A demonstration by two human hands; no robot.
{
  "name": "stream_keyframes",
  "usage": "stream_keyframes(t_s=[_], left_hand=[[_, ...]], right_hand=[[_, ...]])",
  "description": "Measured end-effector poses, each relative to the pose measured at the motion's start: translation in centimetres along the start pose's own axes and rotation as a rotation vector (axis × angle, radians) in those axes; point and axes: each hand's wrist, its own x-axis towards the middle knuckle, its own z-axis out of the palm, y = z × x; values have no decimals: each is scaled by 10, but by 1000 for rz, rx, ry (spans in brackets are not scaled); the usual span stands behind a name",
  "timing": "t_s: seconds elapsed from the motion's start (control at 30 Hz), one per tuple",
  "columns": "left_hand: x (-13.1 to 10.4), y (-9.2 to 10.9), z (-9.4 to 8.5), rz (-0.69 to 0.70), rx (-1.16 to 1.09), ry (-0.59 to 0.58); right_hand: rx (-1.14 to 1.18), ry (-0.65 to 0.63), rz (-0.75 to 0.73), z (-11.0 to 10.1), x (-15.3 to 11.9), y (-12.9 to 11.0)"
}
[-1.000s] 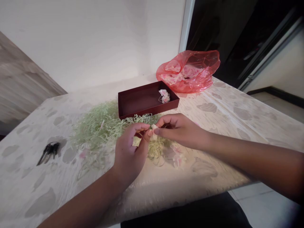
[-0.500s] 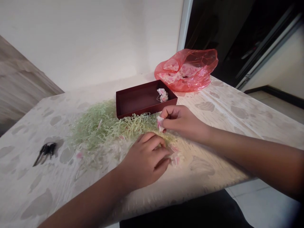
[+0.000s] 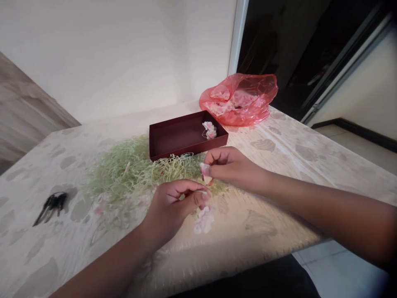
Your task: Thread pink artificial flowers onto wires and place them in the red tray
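Between the thumb and fingers of my right hand [image 3: 231, 167] is a small pink-and-white artificial flower [image 3: 205, 172]. My left hand [image 3: 176, 207] is closed in a pinch just to the left and slightly lower. Below its fingertips hangs another pink-and-white flower cluster [image 3: 204, 220]; the part inside the pinch is mostly hidden. Beyond both hands stands a dark red open box [image 3: 176, 138], with a few white-and-pink flowers [image 3: 209, 130] on a thin wire or string at its right end. Pale green shredded filler [image 3: 124, 169] is heaped before and left of the box.
A crumpled red plastic bag [image 3: 248, 99] with pink-and-white flowers inside sits behind the box on the right. A bunch of keys [image 3: 52, 205] lies at the left on the patterned tablecloth [image 3: 263, 223]. A wall [image 3: 124, 54] rises behind the table.
My left hand has turned and closed on the flower cluster, lifting it from the tablecloth and bringing it left. My right hand still pinches its flower, now close to my left fingertips.
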Motion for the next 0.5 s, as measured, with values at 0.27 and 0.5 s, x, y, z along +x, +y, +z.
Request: stream_keyframes(t_s=[0.27, 0.5], left_hand=[[2, 10, 0, -124, 19, 123], [4, 10, -1, -108, 31, 121]], right_hand=[[70, -136, -72, -2, -1, -3], [47, -174, -146, 0, -2, 1]])
